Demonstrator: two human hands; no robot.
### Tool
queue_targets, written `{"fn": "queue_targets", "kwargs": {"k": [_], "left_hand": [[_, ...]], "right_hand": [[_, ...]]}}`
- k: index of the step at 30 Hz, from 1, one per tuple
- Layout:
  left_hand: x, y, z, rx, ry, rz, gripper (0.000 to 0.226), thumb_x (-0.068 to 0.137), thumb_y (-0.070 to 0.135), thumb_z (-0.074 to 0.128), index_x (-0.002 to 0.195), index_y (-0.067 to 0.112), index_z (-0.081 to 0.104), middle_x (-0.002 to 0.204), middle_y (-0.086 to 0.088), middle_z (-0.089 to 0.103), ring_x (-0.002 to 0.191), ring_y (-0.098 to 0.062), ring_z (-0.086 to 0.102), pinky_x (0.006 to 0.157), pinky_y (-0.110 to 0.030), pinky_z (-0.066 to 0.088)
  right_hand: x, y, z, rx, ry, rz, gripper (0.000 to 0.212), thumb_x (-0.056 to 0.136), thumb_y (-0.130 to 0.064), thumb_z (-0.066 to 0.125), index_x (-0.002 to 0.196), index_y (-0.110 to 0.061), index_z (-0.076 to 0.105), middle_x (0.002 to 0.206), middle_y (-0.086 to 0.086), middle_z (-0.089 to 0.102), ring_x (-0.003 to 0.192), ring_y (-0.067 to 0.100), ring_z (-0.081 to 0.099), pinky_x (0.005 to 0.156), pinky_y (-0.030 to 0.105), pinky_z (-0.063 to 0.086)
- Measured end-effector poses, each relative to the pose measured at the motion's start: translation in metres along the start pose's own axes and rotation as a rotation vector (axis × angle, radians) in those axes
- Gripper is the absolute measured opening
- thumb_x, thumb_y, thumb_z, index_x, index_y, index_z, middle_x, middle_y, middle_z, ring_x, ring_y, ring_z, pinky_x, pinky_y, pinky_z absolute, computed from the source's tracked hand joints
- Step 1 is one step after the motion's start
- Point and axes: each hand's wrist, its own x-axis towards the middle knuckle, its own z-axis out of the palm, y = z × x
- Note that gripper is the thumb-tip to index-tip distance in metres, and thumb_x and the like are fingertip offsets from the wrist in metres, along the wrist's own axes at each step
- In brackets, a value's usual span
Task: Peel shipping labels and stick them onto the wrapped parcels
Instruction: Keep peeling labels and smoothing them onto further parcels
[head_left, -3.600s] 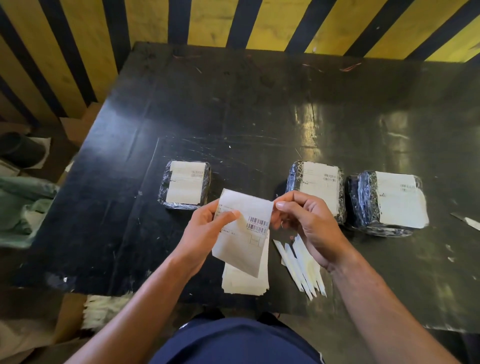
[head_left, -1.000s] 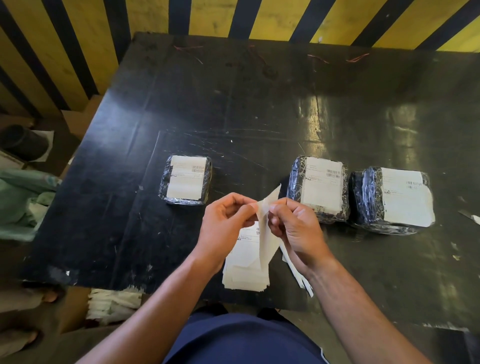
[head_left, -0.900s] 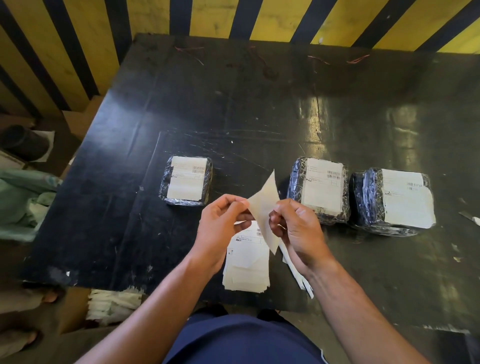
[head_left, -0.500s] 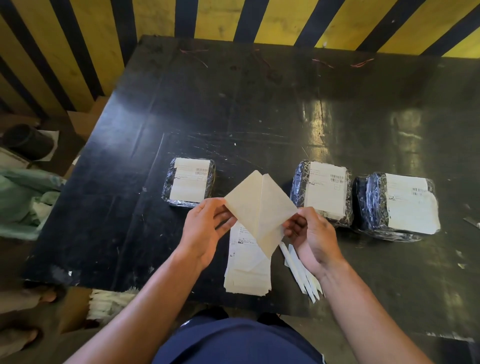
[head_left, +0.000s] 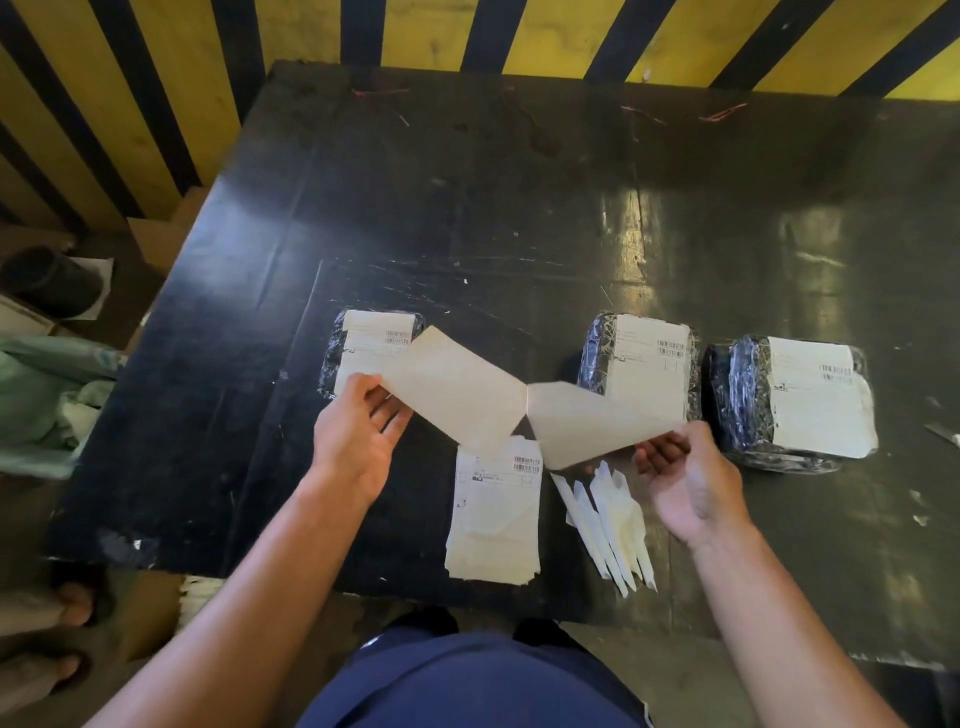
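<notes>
On the black table (head_left: 519, 208), three wrapped parcels (head_left: 795, 402) sit just beyond the hands, a label stack (head_left: 493, 514) lies between them, and the left hand (head_left: 353, 441) and right hand (head_left: 691, 483) each pinch one end of a half-peeled label (head_left: 519, 410).

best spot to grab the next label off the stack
Pinch the near right corner of the top label on the stack, coming from the person's side. The sheets lie flat on the table, fanned at the near edge, so a corner lifts free there; the far end sits under the held sheets.
</notes>
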Motion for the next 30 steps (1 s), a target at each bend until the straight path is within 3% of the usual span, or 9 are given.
{"fn": "queue_targets", "kwargs": {"k": [4, 8, 13, 15, 18, 20, 24, 27, 30], "left_hand": [[0.003, 0.011, -0.004, 0.06, 0.015, 0.037, 0.014, 0.106, 0.015, 0.053, 0.114, 0.013, 0.065, 0.116, -0.009, 0.078, 0.102, -0.022, 0.077, 0.077, -0.032, 0.061], [-0.003, 0.005, -0.003, 0.23, -0.041, 0.058, 0.025, 0.108, 0.017, 0.05, 0.129, 0.015, 0.062, 0.12, -0.007, 0.077, 0.108, -0.023, 0.075, 0.08, -0.034, 0.061], [-0.015, -0.026, 0.003, 0.378, -0.067, -0.012, 0.014, 0.109, 0.02, 0.051, 0.105, 0.018, 0.064, 0.12, -0.007, 0.075, 0.112, -0.026, 0.073, 0.078, -0.033, 0.061], [-0.019, -0.039, 0.005, 0.402, -0.08, -0.041, 0.016, 0.109, 0.021, 0.052, 0.101, 0.016, 0.064, 0.115, -0.007, 0.076, 0.11, -0.026, 0.074, 0.077, -0.033, 0.061], [-0.024, -0.056, 0.008, 0.418, -0.084, -0.082, 0.016, 0.108, 0.02, 0.052, 0.102, 0.014, 0.066, 0.116, -0.009, 0.077, 0.109, -0.027, 0.074, 0.081, -0.036, 0.062], [-0.025, -0.063, 0.01, 0.435, -0.078, -0.1, 0.016, 0.108, 0.02, 0.053, 0.106, 0.011, 0.066, 0.118, -0.01, 0.076, 0.11, -0.028, 0.074, 0.084, -0.037, 0.063], [-0.026, -0.073, 0.011, 0.44, -0.089, -0.127, 0.016, 0.108, 0.019, 0.053, 0.109, 0.009, 0.065, 0.122, -0.013, 0.076, 0.111, -0.03, 0.075, 0.084, -0.037, 0.064], [-0.025, -0.077, 0.012, 0.452, -0.089, -0.133, 0.016, 0.108, 0.02, 0.054, 0.11, 0.01, 0.066, 0.123, -0.012, 0.075, 0.11, -0.03, 0.075, 0.087, -0.04, 0.064], [-0.026, -0.079, 0.015, 0.46, -0.09, -0.133, 0.016, 0.108, 0.022, 0.056, 0.111, 0.011, 0.066, 0.123, -0.011, 0.075, 0.11, -0.03, 0.075, 0.086, -0.039, 0.065]], "right_hand": [[0.002, -0.022, -0.017, -0.055, -0.014, -0.12, 0.013, 0.1, -0.01, 0.053, 0.089, -0.013, 0.057, 0.082, 0.003, 0.063, 0.076, 0.018, 0.059, 0.074, 0.03, 0.05], [-0.009, -0.037, -0.022, -0.322, -0.072, -0.369, 0.024, 0.104, -0.009, 0.051, 0.081, -0.018, 0.054, 0.084, 0.002, 0.056, 0.079, 0.016, 0.054, 0.069, 0.029, 0.045], [-0.019, -0.024, -0.027, -0.765, -0.184, -0.564, 0.018, 0.1, -0.019, 0.058, 0.082, -0.021, 0.053, 0.096, -0.006, 0.068, 0.092, 0.017, 0.065, 0.075, 0.034, 0.053], [-0.016, -0.008, -0.033, -0.928, -0.159, -0.598, 0.018, 0.103, -0.014, 0.058, 0.086, -0.015, 0.052, 0.094, -0.004, 0.068, 0.082, 0.012, 0.064, 0.067, 0.029, 0.05], [-0.006, 0.023, -0.045, -0.99, -0.103, -0.557, 0.018, 0.102, -0.01, 0.059, 0.085, -0.009, 0.052, 0.085, -0.001, 0.067, 0.068, 0.009, 0.057, 0.06, 0.026, 0.043], [0.006, 0.045, -0.057, -1.002, -0.057, -0.471, 0.019, 0.1, -0.014, 0.06, 0.083, -0.012, 0.052, 0.085, -0.003, 0.07, 0.073, 0.01, 0.063, 0.066, 0.029, 0.052], [0.03, 0.079, -0.078, -1.024, 0.035, -0.322, 0.017, 0.091, -0.032, 0.059, 0.085, -0.017, 0.055, 0.087, -0.001, 0.07, 0.088, 0.03, 0.071, 0.084, 0.054, 0.061], [0.04, 0.093, -0.086, -1.067, 0.099, -0.295, 0.012, 0.095, -0.021, 0.063, 0.086, -0.014, 0.059, 0.086, 0.001, 0.071, 0.086, 0.027, 0.071, 0.072, 0.038, 0.059], [0.042, 0.1, -0.09, -1.118, 0.154, -0.331, 0.009, 0.09, -0.011, 0.066, 0.081, -0.011, 0.065, 0.078, -0.001, 0.07, 0.072, 0.018, 0.063, 0.056, 0.014, 0.041]]}}
